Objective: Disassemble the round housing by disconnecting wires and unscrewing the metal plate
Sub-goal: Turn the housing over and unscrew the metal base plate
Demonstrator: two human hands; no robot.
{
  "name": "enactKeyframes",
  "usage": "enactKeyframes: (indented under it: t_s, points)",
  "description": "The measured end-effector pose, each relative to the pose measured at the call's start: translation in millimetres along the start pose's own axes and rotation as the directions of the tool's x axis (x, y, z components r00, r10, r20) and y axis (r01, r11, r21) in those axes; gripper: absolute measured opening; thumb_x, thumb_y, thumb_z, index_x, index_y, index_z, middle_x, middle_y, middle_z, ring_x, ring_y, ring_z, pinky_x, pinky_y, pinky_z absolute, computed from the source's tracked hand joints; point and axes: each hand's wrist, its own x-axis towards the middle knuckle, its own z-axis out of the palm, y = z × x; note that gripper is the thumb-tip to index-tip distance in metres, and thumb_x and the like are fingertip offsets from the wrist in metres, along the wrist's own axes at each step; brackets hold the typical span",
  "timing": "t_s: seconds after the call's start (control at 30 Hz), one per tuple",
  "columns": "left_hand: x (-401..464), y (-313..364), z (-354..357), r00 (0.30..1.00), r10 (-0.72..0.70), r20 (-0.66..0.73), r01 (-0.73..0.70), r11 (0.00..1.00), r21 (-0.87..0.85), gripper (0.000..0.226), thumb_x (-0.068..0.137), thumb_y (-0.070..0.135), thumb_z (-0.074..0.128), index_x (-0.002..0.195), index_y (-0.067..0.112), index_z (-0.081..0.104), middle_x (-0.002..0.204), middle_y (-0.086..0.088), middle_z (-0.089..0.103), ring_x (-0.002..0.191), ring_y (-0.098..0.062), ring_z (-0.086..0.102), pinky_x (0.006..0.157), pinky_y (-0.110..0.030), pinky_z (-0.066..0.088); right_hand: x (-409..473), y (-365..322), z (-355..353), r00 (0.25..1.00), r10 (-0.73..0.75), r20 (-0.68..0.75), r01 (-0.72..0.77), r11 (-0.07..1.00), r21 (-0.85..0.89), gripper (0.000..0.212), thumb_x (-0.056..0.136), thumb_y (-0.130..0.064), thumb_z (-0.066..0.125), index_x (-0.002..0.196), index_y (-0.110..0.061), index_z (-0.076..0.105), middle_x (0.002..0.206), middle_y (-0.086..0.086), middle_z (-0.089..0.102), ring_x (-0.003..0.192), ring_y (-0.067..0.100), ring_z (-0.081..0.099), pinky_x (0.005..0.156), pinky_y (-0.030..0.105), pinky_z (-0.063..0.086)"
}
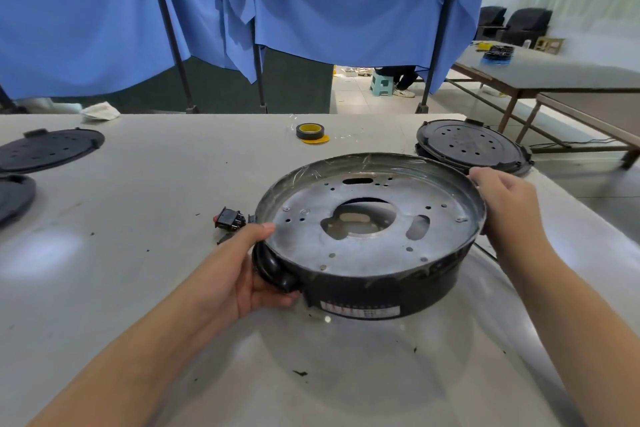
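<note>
Grey table (145, 288); round housing (374, 274); tape roll (310, 132); black lids (471, 146).

Round housing (381, 288): black plastic shell, semi-gloss, w/ crinkly clear film around the rim; metal plate (367, 218) inside is dull grey, matt, smudgy. Table (173, 184) top is smooth pale laminate w/ soft sheen; tape roll (310, 131) is glossy black w/ yellow core. Blue curtains (329, 3) are matt cloth, frayed edges.

Left hand (239, 274) and right hand (509, 198), fingers curled, arms outstretched
</note>
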Motion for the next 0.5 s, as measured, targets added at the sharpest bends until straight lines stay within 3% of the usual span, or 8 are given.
enactKeyframes:
  t_s: [0.07,0.13,0.23,0.3,0.37,0.5]
  points:
    - [2.1,-0.2,-3.9,0.999,0.006,-0.045,-0.006,1.000,0.007,0.035,0.087,0.033,0.055,0.077,0.010,0.079,0.073,-0.021,0.069,0.052,-0.031,0.067,0.046,-0.031,0.056,-2.0,2.8,4.0,1.000,-0.004,0.024,0.004,1.000,-0.013,0.035,0.084,-0.016,0.049,0.063,0.009,0.039,0.059,0.011,0.027,0.057,0.021,0.024,0.055,0.034,0.021]
    - [5.6,-0.8,-8.6,0.993,0.021,-0.113,-0.021,1.000,0.004,0.032,0.094,0.031,0.051,0.091,0.008,0.073,0.071,-0.017,0.069,0.052,-0.029,0.067,0.047,-0.033,0.057,-3.8,6.1,8.4,0.998,-0.005,0.066,0.008,0.999,-0.047,0.037,0.088,-0.019,0.050,0.066,0.009,0.041,0.057,0.011,0.032,0.050,0.017,0.030,0.050,0.032,0.027]
    - [8.8,-0.4,-15.6,0.978,0.037,-0.205,-0.034,0.999,0.021,0.029,0.094,0.032,0.054,0.107,0.007,0.063,0.069,-0.013,0.068,0.052,-0.027,0.066,0.048,-0.033,0.056,-6.7,10.6,14.1,0.987,-0.046,0.151,0.072,0.983,-0.167,0.039,0.094,-0.024,0.048,0.068,0.005,0.046,0.056,0.007,0.041,0.050,0.016,0.040,0.051,0.032,0.036]
    - [10.4,-0.4,-18.6,0.967,0.055,-0.249,-0.046,0.998,0.042,0.031,0.093,0.030,0.056,0.113,0.007,0.060,0.081,-0.017,0.067,0.056,-0.027,0.066,0.050,-0.034,0.056,-8.8,12.9,17.0,0.981,-0.053,0.189,0.093,0.973,-0.212,0.039,0.095,-0.026,0.047,0.068,0.002,0.047,0.054,0.005,0.044,0.048,0.016,0.043,0.052,0.034,0.039]
    - [11.5,-0.3,-19.2,0.952,0.087,-0.294,-0.073,0.996,0.057,0.027,0.092,0.027,0.059,0.112,0.009,0.058,0.092,-0.020,0.064,0.060,-0.028,0.065,0.050,-0.035,0.055,-10.0,14.2,19.1,0.978,-0.044,0.206,0.095,0.965,-0.243,0.037,0.095,-0.027,0.048,0.066,-0.004,0.051,0.047,-0.003,0.048,0.043,0.014,0.046,0.051,0.033,0.042]
    - [12.1,0.8,-17.7,0.943,0.119,-0.310,-0.107,0.993,0.055,0.017,0.091,0.022,0.061,0.105,0.012,0.058,0.096,-0.019,0.063,0.067,-0.030,0.063,0.049,-0.036,0.055,-9.2,14.7,19.0,0.977,-0.054,0.207,0.108,0.960,-0.259,0.042,0.096,-0.028,0.046,0.057,-0.014,0.044,0.042,-0.006,0.049,0.040,0.013,0.045,0.052,0.030,0.039]
